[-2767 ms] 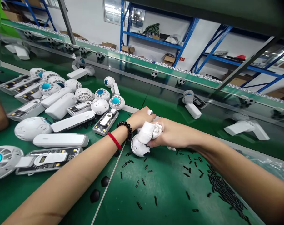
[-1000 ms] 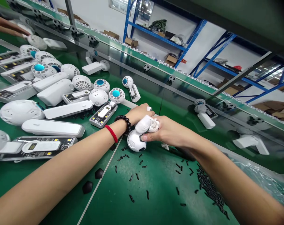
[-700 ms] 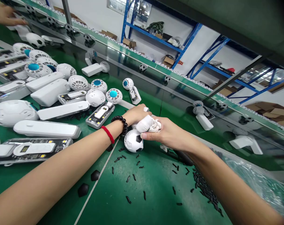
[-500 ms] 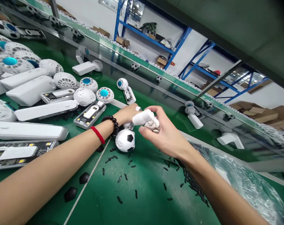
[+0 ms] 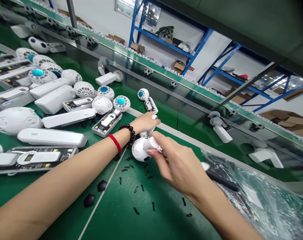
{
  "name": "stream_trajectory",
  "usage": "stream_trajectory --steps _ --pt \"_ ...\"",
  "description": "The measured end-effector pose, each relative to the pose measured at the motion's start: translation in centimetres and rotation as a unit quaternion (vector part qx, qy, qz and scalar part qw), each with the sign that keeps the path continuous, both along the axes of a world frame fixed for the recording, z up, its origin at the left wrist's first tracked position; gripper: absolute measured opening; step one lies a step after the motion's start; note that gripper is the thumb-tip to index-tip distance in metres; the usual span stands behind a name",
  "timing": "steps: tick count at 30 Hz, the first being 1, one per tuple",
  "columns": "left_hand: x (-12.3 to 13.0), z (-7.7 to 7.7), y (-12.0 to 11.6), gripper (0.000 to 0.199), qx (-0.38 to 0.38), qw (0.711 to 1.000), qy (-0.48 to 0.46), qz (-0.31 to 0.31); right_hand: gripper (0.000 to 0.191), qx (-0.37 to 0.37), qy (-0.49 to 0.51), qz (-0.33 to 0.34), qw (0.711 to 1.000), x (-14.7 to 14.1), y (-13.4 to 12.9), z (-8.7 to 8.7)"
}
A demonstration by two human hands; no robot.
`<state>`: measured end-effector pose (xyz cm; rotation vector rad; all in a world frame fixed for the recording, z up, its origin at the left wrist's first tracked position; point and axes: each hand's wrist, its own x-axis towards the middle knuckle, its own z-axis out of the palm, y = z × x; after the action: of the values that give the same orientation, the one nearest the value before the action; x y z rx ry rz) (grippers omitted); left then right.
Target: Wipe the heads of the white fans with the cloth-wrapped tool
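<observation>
The round white plastic fan head patterned like a football (image 5: 139, 149) could roll on the green table (image 5: 141, 213) and scatter the small black screws (image 5: 136, 189), since only fingertips steady it. The left hand (image 5: 145, 122) is clenched on the handle behind the head; the right hand (image 5: 175, 163), grip closed on a white-wrapped fingertip (image 5: 150, 143), presses its near side.

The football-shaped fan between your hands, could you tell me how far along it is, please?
Done: a few assembled fans lie on the conveyor. In hand: the left hand steadies the football fan head while the right hand, its white-wrapped fingertip against it, works on it. Left: many white handles, grilles and circuit boards lie unassembled.
</observation>
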<state>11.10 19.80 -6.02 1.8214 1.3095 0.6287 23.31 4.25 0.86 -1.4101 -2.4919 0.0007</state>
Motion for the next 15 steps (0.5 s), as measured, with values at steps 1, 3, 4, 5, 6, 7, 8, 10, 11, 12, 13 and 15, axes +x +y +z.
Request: stream_trajectory --steps 1,3,4,5,6,7,8,10,11,12,13,15 --pt "0.0 0.1 0.0 0.022 0.0 1.0 0.006 0.002 0.032 -0.016 -0.005 -0.01 1.0 0.1 0.1 0.2" --pt "-0.1 0.2 0.0 0.024 -0.001 1.0 0.017 0.006 0.034 -0.009 0.048 -0.034 0.998 0.5 0.2 0.9" --pt "-0.1 0.2 0.0 0.024 0.001 1.0 0.02 0.004 0.034 -0.002 0.082 -0.049 0.995 0.8 0.2 1.1" --pt "-0.1 0.3 0.0 0.024 0.006 1.0 0.021 0.0 0.035 -0.001 0.105 -0.064 0.992 1.2 0.1 1.2" --pt "-0.1 0.4 0.0 0.023 0.012 1.0 0.021 -0.006 0.035 -0.013 0.106 -0.074 0.991 1.5 -0.1 1.0" --pt "-0.1 0.5 -0.1 0.022 0.019 1.0 0.022 -0.012 0.035 -0.036 0.086 -0.081 0.992 1.7 -0.3 0.7" --pt "0.0 0.6 -0.1 0.021 0.027 0.999 0.023 -0.016 0.035 -0.063 0.051 -0.082 0.993 1.9 -0.5 0.2" --pt "0.0 0.6 0.1 0.024 0.034 0.999 0.03 -0.008 0.036 -0.136 -0.044 -0.068 0.987 2.2 -0.8 -1.3" --pt "0.1 0.5 0.4 0.027 0.037 0.999 0.032 -0.002 0.036 -0.146 -0.087 -0.045 0.984 2.4 -0.7 -2.0" --pt "0.1 0.3 0.6 0.029 0.04 0.999 0.035 0.006 0.037 -0.14 -0.115 -0.028 0.983 2.8 -0.5 -2.6" --pt "0.1 0.1 0.9 0.03 0.043 0.998 0.035 0.004 0.039 -0.12 -0.134 -0.023 0.983 3.3 0.0 -3.0" --pt "-0.1 -0.4 1.5 0.03 0.049 0.998 0.029 -0.01 0.041 -0.087 -0.136 -0.045 0.986 5.4 1.6 -2.9"
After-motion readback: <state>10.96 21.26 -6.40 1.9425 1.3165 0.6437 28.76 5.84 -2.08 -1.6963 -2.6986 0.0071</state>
